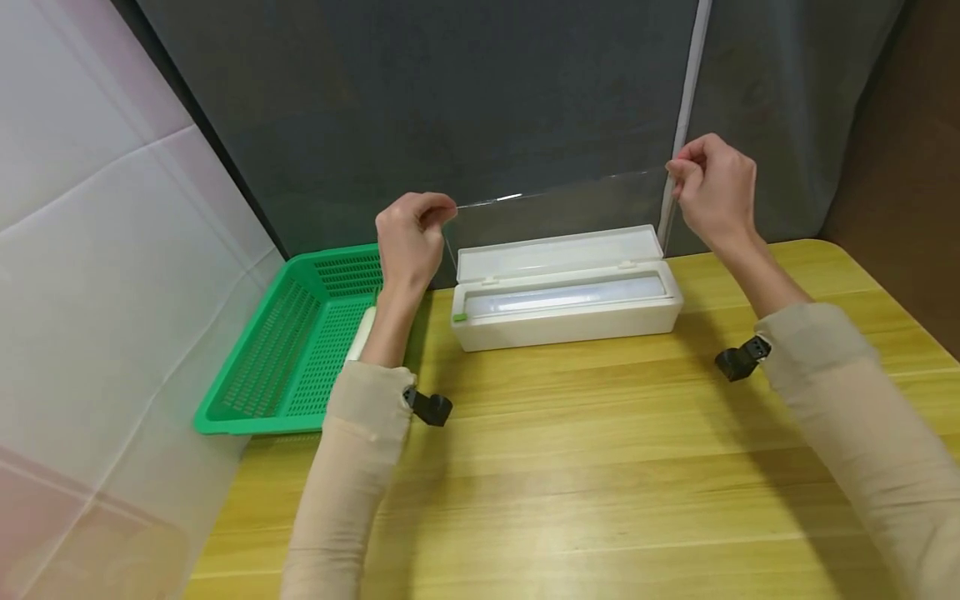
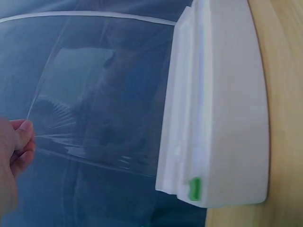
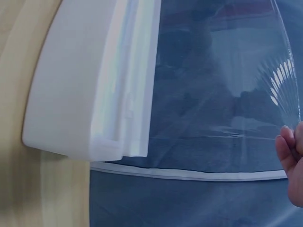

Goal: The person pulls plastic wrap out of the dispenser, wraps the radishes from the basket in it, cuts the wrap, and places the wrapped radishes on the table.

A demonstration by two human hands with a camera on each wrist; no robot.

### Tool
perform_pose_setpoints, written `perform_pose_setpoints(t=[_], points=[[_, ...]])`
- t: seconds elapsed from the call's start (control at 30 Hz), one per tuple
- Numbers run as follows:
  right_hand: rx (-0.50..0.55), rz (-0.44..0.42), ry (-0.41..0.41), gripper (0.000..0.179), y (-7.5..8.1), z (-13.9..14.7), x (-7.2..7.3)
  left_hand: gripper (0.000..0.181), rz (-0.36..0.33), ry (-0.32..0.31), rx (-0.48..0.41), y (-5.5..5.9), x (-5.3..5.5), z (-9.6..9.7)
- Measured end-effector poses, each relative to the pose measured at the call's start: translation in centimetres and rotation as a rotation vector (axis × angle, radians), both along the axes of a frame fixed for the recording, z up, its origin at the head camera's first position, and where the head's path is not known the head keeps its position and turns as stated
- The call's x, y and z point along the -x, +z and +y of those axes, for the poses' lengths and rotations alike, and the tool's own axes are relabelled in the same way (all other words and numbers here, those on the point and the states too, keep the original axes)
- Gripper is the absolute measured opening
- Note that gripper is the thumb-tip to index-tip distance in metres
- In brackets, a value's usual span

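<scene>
The left hand (image 1: 411, 237) pinches one upper corner of the clear plastic film (image 2: 99, 109) between thumb and fingers, and the right hand (image 1: 716, 187) pinches the other upper corner in the same way. Near each grip the film shows small creases, which spread like a fan. The film is stretched between the two hands, and its lower part goes down to the white box (image 1: 566, 323). Its free edge runs from hand to hand, rising to the right in the head view, roughly in line with the length of the box.

I judge that the step in hand is drawing the film out from the box, and that it is not yet cut off. The next move seems to call for both hands to keep equal tension, so the sheet stays flat and does not stick to itself.

The box stands on the wooden table (image 1: 562, 458), at its far side. Its long axis goes from left to right, with the right end slightly farther away. Inside, the shiny roll (image 1: 577, 296) lies along this same axis. The lid (image 1: 562, 252) is raised at the back, and a small green piece (image 1: 460, 317) sits at the left front corner. Farther left is a green basket (image 1: 258, 358), partly behind the left arm.
</scene>
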State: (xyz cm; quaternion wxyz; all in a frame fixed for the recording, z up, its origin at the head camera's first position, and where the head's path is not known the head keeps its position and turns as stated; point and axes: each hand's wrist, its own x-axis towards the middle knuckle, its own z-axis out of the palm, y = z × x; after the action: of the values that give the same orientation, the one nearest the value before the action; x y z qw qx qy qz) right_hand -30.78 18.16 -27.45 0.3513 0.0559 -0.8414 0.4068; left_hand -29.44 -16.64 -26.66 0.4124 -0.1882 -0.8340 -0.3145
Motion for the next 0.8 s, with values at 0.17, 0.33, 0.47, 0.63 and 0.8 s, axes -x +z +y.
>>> perform_pose_setpoints(t=[0.17, 0.33, 0.47, 0.63, 0.8], points=[[0.009, 0.015, -0.015, 0.025, 1.1, 0.1, 0.0, 0.017, 0.012, -0.013, -0.012, 1.1, -0.1, 0.0], [0.026, 0.029, -0.024, 0.026, 2.0, 0.1, -0.1, 0.019, 0.015, -0.003, -0.017, 2.2, -0.3, -0.1], [0.040, 0.062, -0.027, 0.026, 2.7, 0.1, -0.3, 0.018, 0.047, -0.013, -0.027, 2.9, -0.4, 0.0], [0.040, 0.123, -0.017, 0.026, 3.4, 0.2, -0.4, 0.019, 0.081, -0.028, -0.052, 3.6, -0.5, 0.0], [0.034, 0.147, -0.014, 0.026, 3.8, 0.3, -0.4, 0.020, 0.097, -0.029, -0.055, 4.2, -0.7, 0.0]])
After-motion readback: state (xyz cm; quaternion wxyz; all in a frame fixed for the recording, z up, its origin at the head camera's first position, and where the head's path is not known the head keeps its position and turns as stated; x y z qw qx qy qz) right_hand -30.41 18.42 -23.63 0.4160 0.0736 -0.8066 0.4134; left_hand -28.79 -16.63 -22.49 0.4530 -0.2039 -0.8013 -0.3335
